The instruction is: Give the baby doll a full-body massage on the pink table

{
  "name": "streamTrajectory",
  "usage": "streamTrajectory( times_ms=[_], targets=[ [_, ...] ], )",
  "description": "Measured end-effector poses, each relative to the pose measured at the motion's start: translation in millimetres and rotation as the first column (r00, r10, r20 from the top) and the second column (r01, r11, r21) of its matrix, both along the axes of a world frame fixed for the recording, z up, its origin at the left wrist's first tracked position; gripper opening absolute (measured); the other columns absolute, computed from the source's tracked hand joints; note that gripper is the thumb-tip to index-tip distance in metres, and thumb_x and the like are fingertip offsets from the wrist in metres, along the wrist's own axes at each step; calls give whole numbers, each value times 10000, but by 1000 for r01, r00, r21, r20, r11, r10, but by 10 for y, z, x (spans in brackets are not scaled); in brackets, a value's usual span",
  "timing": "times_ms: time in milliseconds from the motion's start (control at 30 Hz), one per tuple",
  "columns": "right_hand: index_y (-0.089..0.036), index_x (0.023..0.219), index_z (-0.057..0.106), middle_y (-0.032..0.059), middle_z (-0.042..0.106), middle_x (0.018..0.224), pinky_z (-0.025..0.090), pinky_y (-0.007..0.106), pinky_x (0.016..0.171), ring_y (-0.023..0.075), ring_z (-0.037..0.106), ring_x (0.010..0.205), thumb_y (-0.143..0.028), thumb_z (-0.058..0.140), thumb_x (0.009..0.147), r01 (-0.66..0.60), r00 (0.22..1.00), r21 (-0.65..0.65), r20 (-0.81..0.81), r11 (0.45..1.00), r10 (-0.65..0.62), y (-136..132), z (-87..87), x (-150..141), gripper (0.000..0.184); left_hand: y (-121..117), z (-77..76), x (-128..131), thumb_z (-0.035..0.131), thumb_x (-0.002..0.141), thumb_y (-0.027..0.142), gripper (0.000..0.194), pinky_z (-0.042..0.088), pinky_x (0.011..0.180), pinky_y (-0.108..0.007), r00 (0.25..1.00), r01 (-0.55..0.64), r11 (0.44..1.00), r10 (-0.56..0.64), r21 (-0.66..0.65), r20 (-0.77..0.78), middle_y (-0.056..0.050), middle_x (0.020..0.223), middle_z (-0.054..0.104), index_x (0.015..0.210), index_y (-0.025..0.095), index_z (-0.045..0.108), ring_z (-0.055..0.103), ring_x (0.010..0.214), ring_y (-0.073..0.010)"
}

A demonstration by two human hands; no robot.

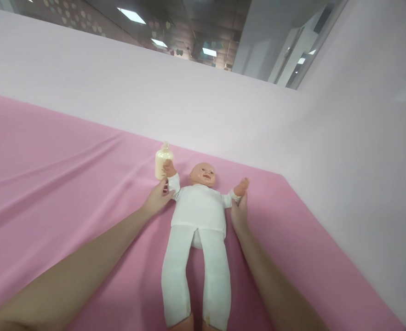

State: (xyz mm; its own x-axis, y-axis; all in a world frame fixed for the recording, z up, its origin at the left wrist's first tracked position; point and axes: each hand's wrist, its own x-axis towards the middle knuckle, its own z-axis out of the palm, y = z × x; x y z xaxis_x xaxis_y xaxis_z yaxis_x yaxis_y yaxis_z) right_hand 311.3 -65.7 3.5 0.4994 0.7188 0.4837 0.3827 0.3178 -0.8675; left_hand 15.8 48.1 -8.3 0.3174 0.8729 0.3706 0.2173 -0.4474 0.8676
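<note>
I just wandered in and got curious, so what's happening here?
A person has both bare hands at the arms of a baby doll dressed in white. The doll lies face up on a pink cover, both arms raised. The left hand is at one sleeve, the right hand at the other; how firm either grip is can't be told. A bottle with pale yellow contents sits by the doll's raised hand on the person's left.

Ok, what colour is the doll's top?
The doll's top is plain white, seen best in the head view.
</note>
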Motion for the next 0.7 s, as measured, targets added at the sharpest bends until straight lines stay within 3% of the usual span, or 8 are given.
streamTrajectory(
  times_ms=[100, 167, 233, 333, 433, 567, 700],
  targets=[
    [-273, 1298, 585, 38, 574, 1343, 311, 438, 1152, 221, 488, 1283, -224, 469, 813, -165, 973, -94, 149, 982, 177, 37, -58, -2, 502, -56, 46, 20, 523, 854, 293, 511, 418, 1056, -475, 981, 133, 979, -107, 157, -159, -65, 1308, 607, 1364, 270, 517, 559, 1192, -287],
    [-289, 1219, 650, 19, 597, 1296, 307, 422, 1157, 211, 499, 1261, -181, 453, 781, -239, 933, -106, 249, 965, 259, 64, -91, 5, 492, -81, 71, 27, 502, 831, 228, 541, 354, 1120, -480, 957, 225, 948, -171, 227, -236, -42, 1382, 568, 1368, 282, 533, 500, 1276, -291],
    [-290, 1244, 635, 22, 588, 1302, 311, 418, 1155, 208, 497, 1262, -174, 457, 777, -251, 924, -116, 268, 961, 273, 78, -110, 10, 513, -98, 88, 30, 494, 815, 201, 578, 329, 1141, -486, 950, 244, 942, -183, 232, -254, -33, 1408, 550, 1387, 280, 519, 471, 1309, -294],
    [-281, 1355, 529, 37, 527, 1394, 302, 445, 1158, 222, 455, 1317, -219, 514, 791, -191, 963, -156, 163, 969, 216, 73, -121, 13, 568, -96, 81, 29, 504, 841, 252, 551, 378, 1103, -483, 972, 197, 968, -173, 153, -160, -53, 1397, 557, 1392, 253, 490, 502, 1281, -302],
    [-279, 1408, 436, 54, 487, 1440, 341, 464, 1130, 238, 469, 1309, -280, 589, 775, -151, 988, -182, -2, 972, 153, 70, -132, 34, 651, -45, 19, 19, 554, 854, 347, 524, 452, 1012, -472, 993, 111, 994, -111, -9, -40, -87, 1294, 615, 1355, 225, 462, 584, 1166, -304],
    [-229, 1291, 501, 85, 618, 1227, 460, 468, 1009, 258, 597, 1109, -342, 612, 757, -70, 983, -178, -180, 982, 38, 101, -166, 107, 557, 96, -106, -16, 603, 850, 412, 522, 466, 983, -454, 992, -36, 990, 52, -137, 116, -115, 1265, 595, 1295, 206, 425, 588, 1148, -289],
    [-225, 1280, 503, 90, 598, 1248, 462, 461, 1015, 264, 574, 1169, -381, 572, 772, -15, 961, -116, -276, 993, -18, 138, -220, 180, 535, 256, -226, -66, 601, 868, 419, 568, 465, 1006, -443, 951, -75, 975, 134, -210, 280, -135, 1347, 519, 1337, 237, 337, 549, 1218, -273]
  ],
)
